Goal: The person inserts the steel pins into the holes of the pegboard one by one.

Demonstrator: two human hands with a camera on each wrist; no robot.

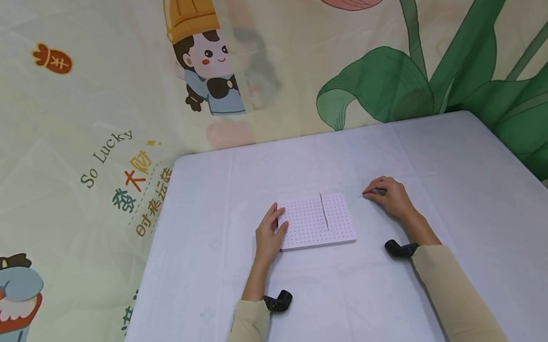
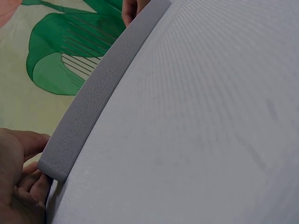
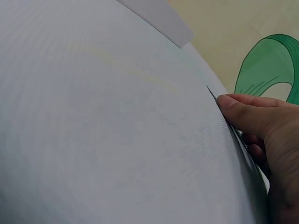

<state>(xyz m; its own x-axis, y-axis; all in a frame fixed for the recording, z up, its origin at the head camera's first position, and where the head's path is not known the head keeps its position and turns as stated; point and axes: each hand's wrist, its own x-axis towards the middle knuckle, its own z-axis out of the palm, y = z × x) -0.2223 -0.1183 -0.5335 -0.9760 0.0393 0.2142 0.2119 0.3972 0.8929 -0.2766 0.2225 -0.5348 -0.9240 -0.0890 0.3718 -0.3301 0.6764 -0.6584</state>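
Observation:
A thin white pegboard [image 1: 302,228] with a grid of small holes lies flat on the table. My left hand [image 1: 268,233] grips its left edge; in the left wrist view, that hand [image 2: 21,172] has fingers against one end of the board [image 2: 84,107]. Several thin dark pins [image 2: 84,60] stand in a row on the board, appearing as one dark line [image 1: 324,212] in the head view. To the right of the board, my right hand [image 1: 389,197] pinches a thin pointed needle [image 3: 211,92] between thumb and forefinger. A dark bit shows among those fingers, too small to identify.
The table [image 1: 347,299] has a white cloth top with rounded far corners. Behind it hangs a printed curtain [image 1: 265,59] with cartoon figures and green leaves. A black wrist camera [image 1: 279,302] sits on the left wrist, another camera [image 1: 400,248] on the right.

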